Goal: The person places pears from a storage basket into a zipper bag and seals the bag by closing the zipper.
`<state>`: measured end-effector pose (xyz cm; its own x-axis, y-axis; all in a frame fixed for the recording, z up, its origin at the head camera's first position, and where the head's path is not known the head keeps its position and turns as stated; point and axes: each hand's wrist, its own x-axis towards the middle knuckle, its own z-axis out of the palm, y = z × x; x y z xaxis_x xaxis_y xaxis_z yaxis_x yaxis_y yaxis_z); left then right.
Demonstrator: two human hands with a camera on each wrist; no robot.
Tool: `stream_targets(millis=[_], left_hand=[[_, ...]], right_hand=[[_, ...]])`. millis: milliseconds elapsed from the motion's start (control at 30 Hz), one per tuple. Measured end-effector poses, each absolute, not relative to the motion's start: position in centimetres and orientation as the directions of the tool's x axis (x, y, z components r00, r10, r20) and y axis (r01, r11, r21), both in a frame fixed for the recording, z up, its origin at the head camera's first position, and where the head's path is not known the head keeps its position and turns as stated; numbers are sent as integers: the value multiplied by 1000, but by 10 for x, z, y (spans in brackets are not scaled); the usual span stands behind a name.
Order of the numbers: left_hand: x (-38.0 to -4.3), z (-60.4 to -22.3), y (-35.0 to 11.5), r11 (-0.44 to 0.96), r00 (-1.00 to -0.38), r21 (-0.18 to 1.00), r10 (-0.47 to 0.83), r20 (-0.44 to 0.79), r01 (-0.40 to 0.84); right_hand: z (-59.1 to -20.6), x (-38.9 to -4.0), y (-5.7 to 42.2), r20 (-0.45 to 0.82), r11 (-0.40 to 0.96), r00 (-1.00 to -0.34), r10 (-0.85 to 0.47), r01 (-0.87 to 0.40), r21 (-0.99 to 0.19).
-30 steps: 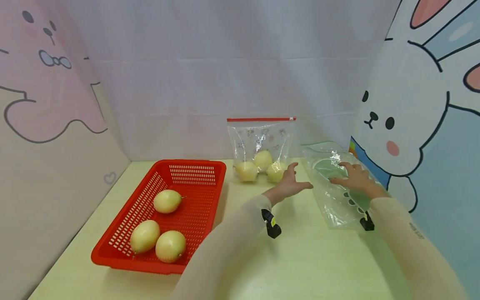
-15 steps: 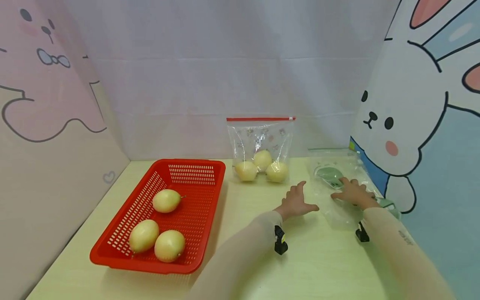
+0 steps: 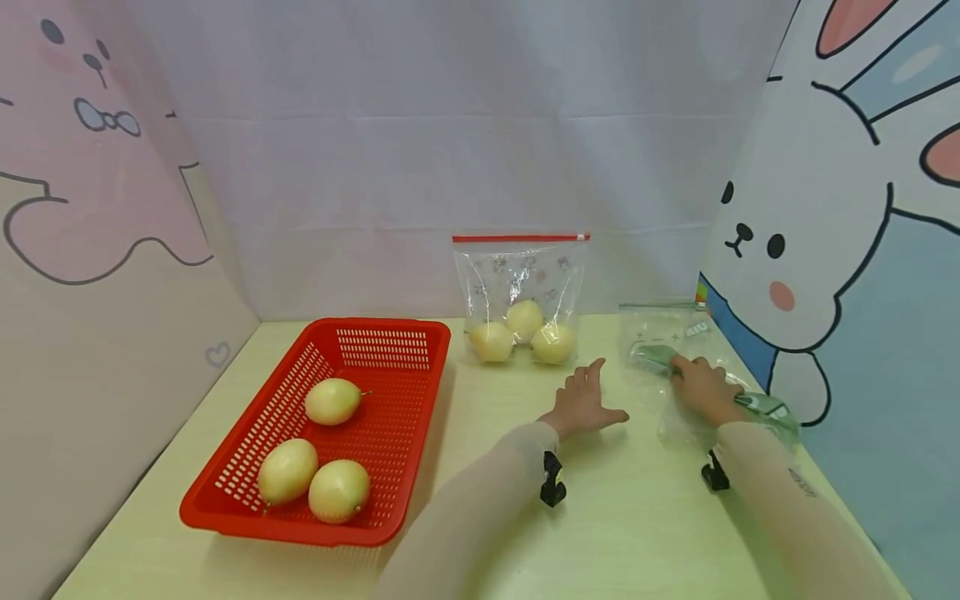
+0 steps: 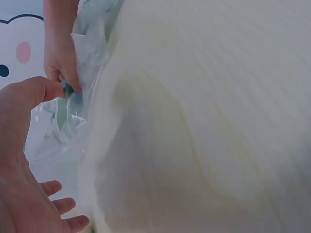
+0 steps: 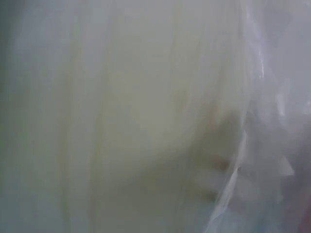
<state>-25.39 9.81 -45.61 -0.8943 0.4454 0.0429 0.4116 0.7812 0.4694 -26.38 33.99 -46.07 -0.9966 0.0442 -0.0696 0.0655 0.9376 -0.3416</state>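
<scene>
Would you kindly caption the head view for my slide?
Right hand gripping a green-printed bag, left hand spread, three yellow fruits in a red basket.

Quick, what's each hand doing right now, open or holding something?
Left hand: open, fingers spread, holding nothing.
Right hand: closed, gripping the clear bag with green print.

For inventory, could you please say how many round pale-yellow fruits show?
6: three fruits in the red perforated plastic basket, three in the clear red-zipped plastic bag.
</scene>
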Motion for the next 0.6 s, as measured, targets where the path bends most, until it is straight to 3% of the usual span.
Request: stream_targets(millis=[367,500,600], left_hand=[[-292,-395,62,772,-844,345,462,272,534],[-307,-368,44,758,-855,405,405,324,512],[-316,-353,29,722,-861,476,365,354,502]], right_hand=[[-442,-262,319,210,958,-977,49,-14,-287],[-428,-258,306,408,958,-913,9,-108,-264],[-416,-254,292,569,948,-820,-61,-225,-224]])
